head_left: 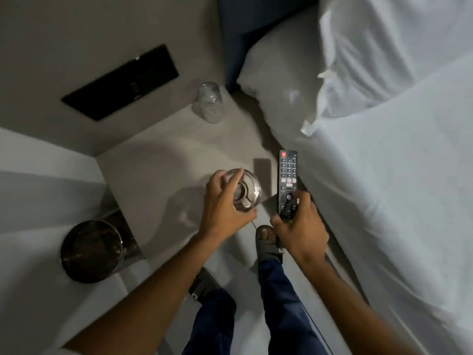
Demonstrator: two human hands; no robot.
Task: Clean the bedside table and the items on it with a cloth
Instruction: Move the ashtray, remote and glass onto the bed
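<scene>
The grey bedside table [153, 170] fills the middle of the head view. My left hand [222, 208] grips a round clear glass ashtray [249, 192] near the table's front right corner, fingers curled over its rim. My right hand [298, 226] holds the lower end of a black remote control [288, 180], which points away from me just above the table's right edge. A clear plastic bottle [208, 103] stands at the table's back right corner. No cloth is in sight.
A bed with white sheets [384, 188] and pillows [279, 80] lies close on the right. A black switch panel [120, 83] is on the wall behind the table. A round metal bin [90, 252] stands on the floor at the left. My sandalled feet [268, 242] are below.
</scene>
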